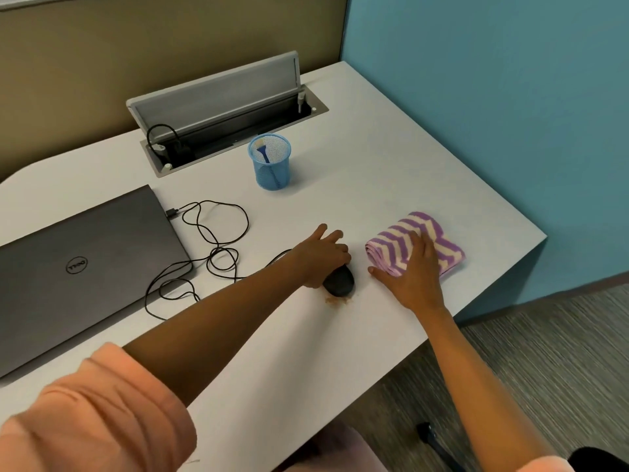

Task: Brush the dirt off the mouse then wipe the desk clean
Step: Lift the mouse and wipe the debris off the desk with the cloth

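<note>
A black wired mouse (340,283) lies on the white desk (357,185), with brownish dirt (337,300) scattered just in front of it. My left hand (320,255) is wrapped over the far part of the mouse, gripping it. To the right lies a folded purple-and-cream striped cloth (439,240). My right hand (413,270) rests flat on the cloth's near end with fingers spread. A small blue brush (263,153) stands in a blue mesh cup (270,165) farther back.
A shut grey laptop (78,267) lies at the left, with the mouse's black cable (211,247) looped beside it. A cable hatch (224,114) stands open at the back. The desk edge runs close on the right, with a teal wall (493,97) beyond.
</note>
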Motion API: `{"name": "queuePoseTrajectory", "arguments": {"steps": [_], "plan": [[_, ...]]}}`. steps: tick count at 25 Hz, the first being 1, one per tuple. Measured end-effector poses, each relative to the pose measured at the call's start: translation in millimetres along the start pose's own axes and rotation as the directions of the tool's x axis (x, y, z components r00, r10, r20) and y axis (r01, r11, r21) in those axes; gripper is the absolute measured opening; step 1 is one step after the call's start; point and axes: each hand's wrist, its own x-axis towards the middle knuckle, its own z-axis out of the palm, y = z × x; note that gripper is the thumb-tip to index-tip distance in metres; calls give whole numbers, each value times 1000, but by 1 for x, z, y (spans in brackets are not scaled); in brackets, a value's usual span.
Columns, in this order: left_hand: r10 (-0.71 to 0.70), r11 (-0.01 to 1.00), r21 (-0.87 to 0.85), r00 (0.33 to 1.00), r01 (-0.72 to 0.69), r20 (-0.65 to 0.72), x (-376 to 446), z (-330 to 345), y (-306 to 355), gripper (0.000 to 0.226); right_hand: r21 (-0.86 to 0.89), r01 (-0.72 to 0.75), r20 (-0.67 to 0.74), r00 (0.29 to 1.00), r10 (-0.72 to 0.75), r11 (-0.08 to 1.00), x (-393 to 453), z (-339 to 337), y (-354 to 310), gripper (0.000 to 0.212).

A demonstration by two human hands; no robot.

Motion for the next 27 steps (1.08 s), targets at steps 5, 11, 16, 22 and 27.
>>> {"name": "queuePoseTrajectory", "arguments": {"steps": [5, 11, 16, 22, 27], "plan": [[42, 998, 51, 999, -43, 12, 6, -3, -1, 52, -112, 13, -40, 999, -18, 994, 0, 15, 5, 105], [54, 999, 8, 997, -54, -51, 4, -5, -5, 50, -336, 5, 37, 999, 8, 942, 21, 10, -2, 76], [-42, 994, -105, 993, 30, -111, -14, -30, -34, 58, -414, 71, 112, 993, -26, 907, 33, 11, -8, 65], [-274, 936, -265, 951, 230, -143, -58, -63, -79, 64, -127, 250, 256, 943, -211, 960, 64, 30, -61, 58], [-385, 894, -315, 906, 319, -176, -89, -66, -102, 64, 36, 317, 457, 838, -298, 948, 71, 42, -114, 53]]}}
